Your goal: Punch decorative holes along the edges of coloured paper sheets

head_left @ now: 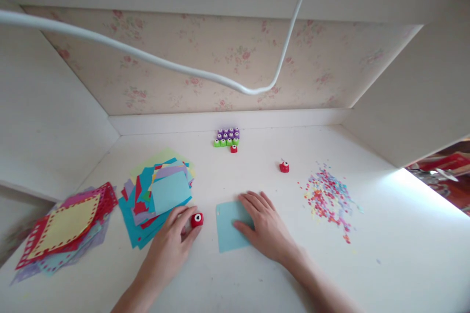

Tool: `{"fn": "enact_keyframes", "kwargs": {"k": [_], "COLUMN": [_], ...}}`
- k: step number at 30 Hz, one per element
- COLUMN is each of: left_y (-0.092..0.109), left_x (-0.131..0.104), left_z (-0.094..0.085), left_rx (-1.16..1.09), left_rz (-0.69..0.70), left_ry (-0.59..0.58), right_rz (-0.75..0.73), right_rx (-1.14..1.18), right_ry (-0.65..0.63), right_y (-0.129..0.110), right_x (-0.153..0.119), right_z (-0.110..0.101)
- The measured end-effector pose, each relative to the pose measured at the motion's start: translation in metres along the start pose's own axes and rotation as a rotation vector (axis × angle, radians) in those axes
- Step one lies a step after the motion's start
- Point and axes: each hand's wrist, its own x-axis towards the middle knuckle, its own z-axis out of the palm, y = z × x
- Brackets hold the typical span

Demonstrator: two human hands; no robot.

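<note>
- White cable (216, 77) swoops across your view, up above and beyond both your hands.
- Now your left hand (175, 235): thumb and fingertips are pinching the red punch (197, 221) by its sides, and it's upright on the white desk (223, 281).
- Over to your right hand (265, 222), palm down, thumb spread away from the fingers, lying on the light blue sheet (229, 227). That sheet has a small slot near its far corner, on your left hand's side.
- Just left of and beyond your left hand, it's the pile of coloured sheets (171, 191), pale blue on top; farther left, the punched sheets (66, 222), full of holes along their edges.
- Right of your right hand, look at that scatter of paper bits (326, 193)!
- Beyond your right hand, 1 spare red punch (284, 167); farther off, between your hands, a punch cluster (226, 138): 8 purple, 4 green, 1 red.
</note>
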Motion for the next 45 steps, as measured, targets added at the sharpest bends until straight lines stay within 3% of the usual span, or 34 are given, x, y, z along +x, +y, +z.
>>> {"fn": "enact_keyframes", "kwargs": {"k": [5,10,14,18,25,31,37,45], "left_y": [0.012,0.04,0.058,0.069,0.07,0.071,0.074,0.071], "left_x": [-0.006,-0.006,0.004,0.013,0.014,0.012,0.011,0.011], "left_z": [-0.002,-0.003,-0.001,0.0,0.005,0.007,0.006,0.004], "left_rx": [-0.02,-0.244,-0.466,-0.519,-0.63,-0.86,-1.09,-1.131], "left_rz": [-0.027,-0.096,-0.241,-0.291,-0.322,-0.391,-0.451,-0.459], "left_ry": [0.055,-0.05,-0.18,-0.24,-0.214,-0.292,-0.442,-0.459], "right_rz": [0.01,0.009,0.09,0.097,0.166,0.374,0.33,0.336], "right_rx": [0.116,0.394,0.7,0.883,1.087,1.295,1.39,1.397], "right_ry": [0.029,0.046,0.078,0.045,0.069,-0.082,-0.136,-0.127], "right_y": [0.0,-0.001,-0.002,-0.005,-0.007,-0.005,-0.006,-0.006], "right_x": [0.001,0.001,0.001,-0.001,-0.001,-0.002,-0.002,-0.002], "right_z": [-0.006,-0.01,-0.012,-0.014,-0.018,-0.021,-0.022,-0.024]}}
